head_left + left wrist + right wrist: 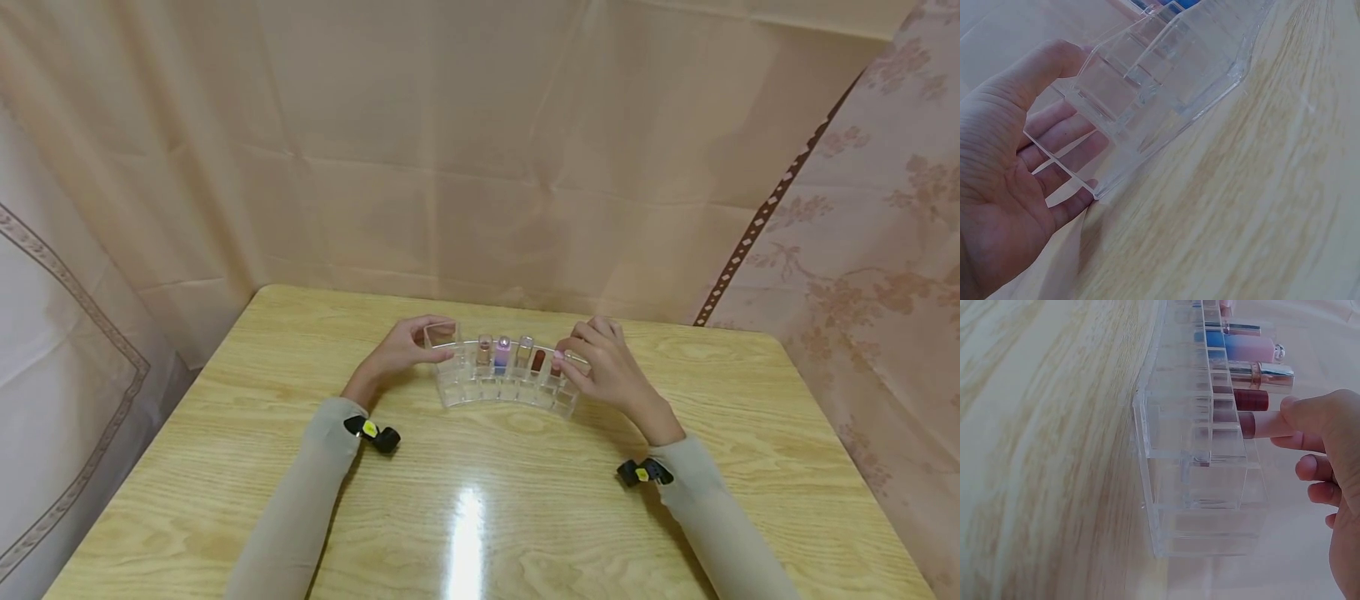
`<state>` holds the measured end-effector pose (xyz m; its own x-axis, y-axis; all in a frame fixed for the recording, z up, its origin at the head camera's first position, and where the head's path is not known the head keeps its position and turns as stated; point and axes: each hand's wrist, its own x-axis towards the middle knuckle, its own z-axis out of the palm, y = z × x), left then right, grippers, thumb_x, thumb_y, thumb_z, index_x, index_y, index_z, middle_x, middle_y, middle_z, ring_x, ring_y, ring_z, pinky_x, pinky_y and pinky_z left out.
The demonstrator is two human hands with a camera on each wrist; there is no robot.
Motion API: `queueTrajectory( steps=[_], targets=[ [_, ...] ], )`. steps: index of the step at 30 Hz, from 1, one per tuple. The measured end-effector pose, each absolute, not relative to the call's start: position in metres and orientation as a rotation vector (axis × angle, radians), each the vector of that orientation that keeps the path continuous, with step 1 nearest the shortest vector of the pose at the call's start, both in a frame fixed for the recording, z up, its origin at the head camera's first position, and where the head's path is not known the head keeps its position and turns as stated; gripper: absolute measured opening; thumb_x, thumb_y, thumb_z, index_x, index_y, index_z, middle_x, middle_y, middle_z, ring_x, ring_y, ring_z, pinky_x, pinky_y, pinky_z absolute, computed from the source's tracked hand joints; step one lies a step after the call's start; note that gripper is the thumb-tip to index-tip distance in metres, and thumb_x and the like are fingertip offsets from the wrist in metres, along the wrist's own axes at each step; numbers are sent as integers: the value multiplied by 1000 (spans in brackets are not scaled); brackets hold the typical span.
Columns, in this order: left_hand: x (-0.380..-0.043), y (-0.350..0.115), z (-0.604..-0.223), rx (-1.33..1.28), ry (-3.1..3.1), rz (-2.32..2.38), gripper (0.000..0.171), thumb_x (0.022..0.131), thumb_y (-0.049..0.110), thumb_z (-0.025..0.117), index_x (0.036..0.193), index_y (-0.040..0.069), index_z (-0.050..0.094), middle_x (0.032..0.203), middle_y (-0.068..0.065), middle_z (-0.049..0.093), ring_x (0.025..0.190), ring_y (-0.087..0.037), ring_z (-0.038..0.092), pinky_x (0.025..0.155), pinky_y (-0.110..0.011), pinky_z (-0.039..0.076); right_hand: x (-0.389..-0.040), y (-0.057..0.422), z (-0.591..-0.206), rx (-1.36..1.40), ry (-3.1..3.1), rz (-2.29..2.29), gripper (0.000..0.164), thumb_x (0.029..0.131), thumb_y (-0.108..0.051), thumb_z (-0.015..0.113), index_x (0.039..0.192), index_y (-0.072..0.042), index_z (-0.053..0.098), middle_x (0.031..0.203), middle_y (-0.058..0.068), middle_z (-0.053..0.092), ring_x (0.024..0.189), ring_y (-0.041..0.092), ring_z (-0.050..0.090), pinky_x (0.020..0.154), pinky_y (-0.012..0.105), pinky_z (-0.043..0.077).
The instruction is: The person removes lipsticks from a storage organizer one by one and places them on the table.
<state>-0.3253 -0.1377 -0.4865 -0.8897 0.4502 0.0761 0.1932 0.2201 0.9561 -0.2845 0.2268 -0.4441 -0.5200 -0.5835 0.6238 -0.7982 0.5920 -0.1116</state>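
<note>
A curved, clear acrylic lipstick organizer (498, 390) with stepped rows of compartments stands on the table. My left hand (401, 346) grips its left end, thumb in front and fingers behind, seen through the plastic in the left wrist view. At the right end, my right hand (611, 367) pinches the pale pink cap of a lip tube (1266, 425) between thumb and forefinger. That tube's dark mauve lower part sits at a back-row slot. Beside it stand a dark red tube (1251, 400), a silver-capped lipstick (1266, 376) and a blue-to-pink tube (1247, 349).
The wooden table (420, 517) carries a bright light reflection near its front. A beige curtain (450, 167) hangs behind its far edge, with patterned cloth (885, 275) on the right and white cloth (67, 350) on the left.
</note>
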Motion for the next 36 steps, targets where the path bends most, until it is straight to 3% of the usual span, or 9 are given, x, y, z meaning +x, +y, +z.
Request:
queueTrajectory(
  steps=[9,25,36],
  targets=[
    [-325,-138,-487,625,2268,1743,55,89,10,79,140,4,59,140,-18,62,131,-37,58,115,-55,38,-284,226,-445,1093,-2292,560,10,85,-12,77,91,-5,74,80,8,57,82,24,38,84,48,28],
    [-326,-140,-486,629,2278,1700,55,90,15,79,140,7,59,141,-15,63,132,-33,57,117,-53,37,-281,227,-438,1065,-2288,556,12,85,-15,78,91,-5,74,83,4,59,86,25,43,83,46,30],
    [-325,-146,-482,564,2261,1734,56,85,12,83,137,7,62,134,-16,66,124,-33,61,106,-43,46,-281,226,-436,1062,-2284,567,13,84,-15,78,91,-6,74,81,3,59,84,24,42,80,43,28]
  ],
)
